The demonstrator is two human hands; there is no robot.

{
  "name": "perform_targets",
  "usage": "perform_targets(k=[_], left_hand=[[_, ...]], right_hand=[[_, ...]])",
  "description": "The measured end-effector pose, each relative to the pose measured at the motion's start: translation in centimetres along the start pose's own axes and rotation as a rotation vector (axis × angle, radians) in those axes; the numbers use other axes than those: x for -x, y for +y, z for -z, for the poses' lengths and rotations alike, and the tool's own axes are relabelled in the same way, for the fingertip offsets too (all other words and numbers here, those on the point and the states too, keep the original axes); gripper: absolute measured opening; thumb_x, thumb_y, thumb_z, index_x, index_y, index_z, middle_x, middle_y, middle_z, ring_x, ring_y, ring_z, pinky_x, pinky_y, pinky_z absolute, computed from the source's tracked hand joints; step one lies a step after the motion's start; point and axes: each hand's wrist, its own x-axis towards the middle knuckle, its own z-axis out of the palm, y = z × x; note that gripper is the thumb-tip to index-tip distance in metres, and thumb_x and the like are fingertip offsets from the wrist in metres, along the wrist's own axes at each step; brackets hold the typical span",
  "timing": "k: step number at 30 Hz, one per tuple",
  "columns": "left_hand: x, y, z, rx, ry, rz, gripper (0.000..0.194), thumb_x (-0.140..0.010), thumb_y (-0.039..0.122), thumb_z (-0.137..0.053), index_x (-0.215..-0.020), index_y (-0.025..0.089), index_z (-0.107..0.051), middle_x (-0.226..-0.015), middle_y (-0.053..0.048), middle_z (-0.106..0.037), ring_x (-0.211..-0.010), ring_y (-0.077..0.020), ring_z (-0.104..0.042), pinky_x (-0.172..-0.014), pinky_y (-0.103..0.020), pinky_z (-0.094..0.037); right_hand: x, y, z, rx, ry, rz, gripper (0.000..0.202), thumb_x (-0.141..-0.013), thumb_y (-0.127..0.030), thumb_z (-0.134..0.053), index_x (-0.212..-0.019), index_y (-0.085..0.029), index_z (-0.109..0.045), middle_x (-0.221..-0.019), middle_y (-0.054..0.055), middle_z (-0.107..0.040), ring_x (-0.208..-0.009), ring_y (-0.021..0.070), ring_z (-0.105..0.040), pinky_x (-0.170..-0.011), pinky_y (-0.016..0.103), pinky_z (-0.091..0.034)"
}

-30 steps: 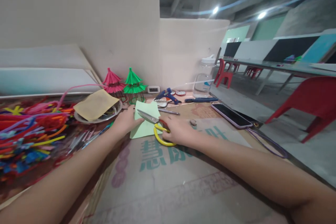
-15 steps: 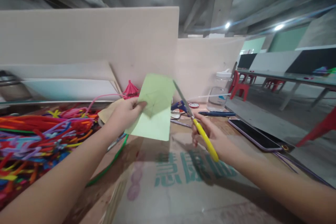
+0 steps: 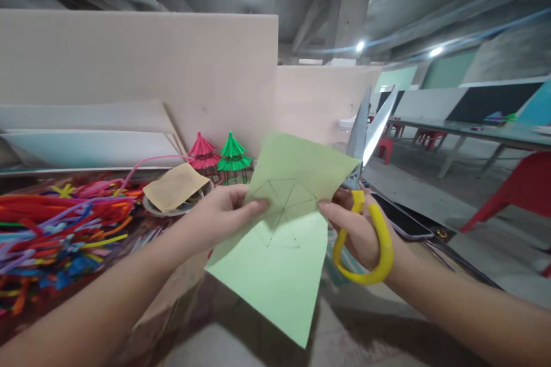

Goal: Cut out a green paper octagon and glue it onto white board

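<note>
A light green sheet of paper point(image 3: 275, 266) is held up in front of me, with a pencil-drawn hexagon and crossing lines on it. My left hand point(image 3: 230, 212) pinches its left edge, thumb on the near face. At the right edge, my right hand point(image 3: 355, 221) pinches the paper between thumb and fingers. Yellow-handled scissors point(image 3: 384, 246) hang on that same hand, their blades parted and pointing up, away from the paper's middle.
Colourful pipe cleaners point(image 3: 73, 223) pile up at the left. A pink point(image 3: 201, 152) and a green pleated pagoda-like model point(image 3: 233, 152) stand behind, near a bowl point(image 3: 166, 209) topped by tan paper point(image 3: 175, 186). A phone point(image 3: 402, 218) lies at the right.
My right hand has come to the paper's right edge and now grips it; the scissors have swung upright with blades spread. The paper has turned and come nearer, showing the drawn lines.
</note>
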Motion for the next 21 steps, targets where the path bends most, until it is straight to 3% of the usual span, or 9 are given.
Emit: perform_targets(k=[2,4,8,10,14,18,21], left_hand=[[0.1,0.2,0.2,0.024,0.025,0.012,0.044,-0.084,0.064,-0.066,-0.093,0.021,-0.075,-0.084,-0.006,-0.077,-0.068,-0.0234,-0.070,-0.057,-0.029,-0.054],[0.1,0.6,0.8,0.011,0.147,0.002,0.048,-0.082,0.067,-0.065,-0.093,0.020,-0.074,-0.081,-0.007,-0.076,-0.064,-0.0231,-0.069,-0.054,-0.030,-0.054],[0.4,1.8,2.3,-0.111,0.469,-0.077,0.048,-0.083,0.065,-0.063,-0.092,0.019,-0.071,-0.079,-0.005,-0.074,-0.061,-0.0205,-0.064,-0.049,-0.026,-0.047],[0.6,2.1,2.6,-0.184,0.555,-0.116,0.044,-0.085,0.061,-0.061,-0.089,0.018,-0.071,-0.077,-0.004,-0.073,-0.061,-0.0191,-0.062,-0.048,-0.025,-0.045],[1.1,2.2,2.3,-0.307,0.605,-0.226,0.036,-0.092,0.052,-0.053,-0.091,0.019,-0.070,-0.080,-0.003,-0.072,-0.067,-0.0194,-0.063,-0.052,-0.025,-0.045],[1.6,2.3,1.8,-0.465,0.647,-0.319,0.032,-0.095,0.043,-0.048,-0.082,0.020,-0.067,-0.073,-0.002,-0.067,-0.064,-0.0177,-0.059,-0.052,-0.026,-0.041],[1.6,2.3,1.9,-0.520,0.676,-0.326,0.035,-0.096,0.045,-0.047,-0.078,0.020,-0.064,-0.064,0.000,-0.060,-0.058,-0.0163,-0.054,-0.050,-0.026,-0.038]], right_hand=[[0.1,0.0,0.1,-0.065,0.042,-0.010,0.031,-0.091,-0.037,-0.069,-0.116,-0.027,-0.054,-0.085,0.000,-0.060,-0.073,0.0185,-0.060,-0.069,0.035,-0.052],[0.4,0.5,-0.1,-0.101,0.027,-0.015,0.032,-0.094,-0.044,-0.065,-0.117,-0.028,-0.051,-0.082,-0.002,-0.055,-0.064,0.0151,-0.053,-0.060,0.031,-0.047],[2.2,1.9,-0.7,0.048,-0.105,-0.010,0.033,-0.099,-0.055,-0.055,-0.115,-0.025,-0.051,-0.084,-0.001,-0.047,-0.066,0.0133,-0.043,-0.062,0.029,-0.041],[3.1,2.4,-1.0,0.079,-0.186,-0.025,0.039,-0.098,-0.061,-0.050,-0.115,-0.025,-0.050,-0.083,-0.001,-0.044,-0.068,0.0143,-0.041,-0.062,0.029,-0.039],[3.7,2.6,-1.4,0.061,-0.204,-0.058,0.047,-0.096,-0.068,-0.046,-0.115,-0.024,-0.049,-0.083,-0.001,-0.044,-0.070,0.0161,-0.040,-0.065,0.031,-0.038],[3.6,2.5,-1.6,0.054,-0.207,-0.083,0.049,-0.095,-0.069,-0.047,-0.113,-0.024,-0.050,-0.083,0.000,-0.043,-0.069,0.0155,-0.039,-0.062,0.030,-0.037],[3.8,2.5,-1.6,0.039,-0.236,-0.098,0.048,-0.095,-0.068,-0.049,-0.116,-0.024,-0.050,-0.084,-0.001,-0.042,-0.068,0.0141,-0.038,-0.062,0.029,-0.037]])
